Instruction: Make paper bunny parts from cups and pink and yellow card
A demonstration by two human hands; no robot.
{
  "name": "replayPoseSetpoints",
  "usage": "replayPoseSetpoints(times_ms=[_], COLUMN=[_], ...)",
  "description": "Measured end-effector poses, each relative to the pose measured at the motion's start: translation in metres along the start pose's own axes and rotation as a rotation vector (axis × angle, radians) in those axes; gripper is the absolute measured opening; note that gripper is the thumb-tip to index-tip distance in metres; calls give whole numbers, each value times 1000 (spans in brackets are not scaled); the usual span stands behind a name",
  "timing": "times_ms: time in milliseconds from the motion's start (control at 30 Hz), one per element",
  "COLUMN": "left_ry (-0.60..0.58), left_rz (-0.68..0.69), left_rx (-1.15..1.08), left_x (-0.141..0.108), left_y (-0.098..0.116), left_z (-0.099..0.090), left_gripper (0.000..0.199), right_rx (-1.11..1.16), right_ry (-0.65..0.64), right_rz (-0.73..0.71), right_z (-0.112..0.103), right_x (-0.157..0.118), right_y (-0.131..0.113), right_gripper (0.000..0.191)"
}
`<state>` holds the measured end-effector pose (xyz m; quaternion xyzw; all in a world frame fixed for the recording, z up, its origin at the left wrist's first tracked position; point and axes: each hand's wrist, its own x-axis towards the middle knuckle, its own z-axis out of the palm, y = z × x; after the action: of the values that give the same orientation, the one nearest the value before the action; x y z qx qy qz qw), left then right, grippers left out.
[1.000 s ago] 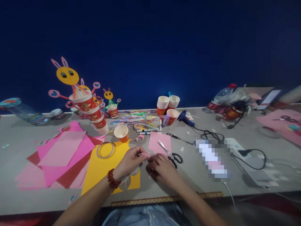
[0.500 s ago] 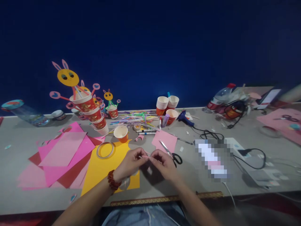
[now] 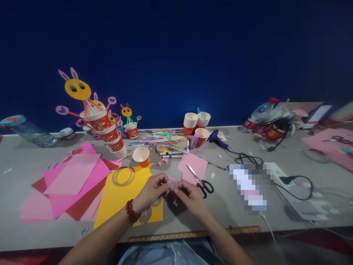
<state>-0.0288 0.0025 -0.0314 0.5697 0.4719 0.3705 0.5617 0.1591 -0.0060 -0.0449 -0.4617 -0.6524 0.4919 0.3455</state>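
Note:
Between the fingertips of both hands is a small pink piece of paper. My left hand, with a beaded bracelet at the wrist, pinches its left side. From the right, my right hand pinches the same piece. Black-handled scissors lie beside my right hand, their blades across a pink sheet. Under my left forearm is a yellow sheet with round cut-outs, and a roll of tape rests on it. The exact shape of the held piece is partly hidden by the fingers.
Stacked pink and red sheets lie to the left. Behind stand red paper cups with yellow rabbit figures, a straw pile, stacked cups and a blue glue gun. A corded blurred device lies right, beside a power strip.
My fingertips have shifted slightly, and more of the pink piece shows between them. My right hand has turned a little lower. The view has moved slightly; the objects stay in place.

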Motion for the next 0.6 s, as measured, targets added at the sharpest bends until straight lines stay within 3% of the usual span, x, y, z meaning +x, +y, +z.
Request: replayPoseSetpoints(times_ms=[100,233,400,600], left_ry=[-11,-85,-81,2], left_rz=[-1,85,170,261], left_rx=[114,410,736,1028], left_x=[2,5,10,14], left_y=[-4,-6,-14,-23], left_z=[-2,-3,1,7], left_gripper=[29,30,27,16], right_rx=[-336,-617,-746,-752], right_ry=[24,-111,-102,-43], right_rz=[-171,-353,-341,-368], right_z=[-9,-20,-31,-29], right_x=[-3,-11,-20,-18], right_y=[2,14,26,19], right_gripper=[25,13,11,10])
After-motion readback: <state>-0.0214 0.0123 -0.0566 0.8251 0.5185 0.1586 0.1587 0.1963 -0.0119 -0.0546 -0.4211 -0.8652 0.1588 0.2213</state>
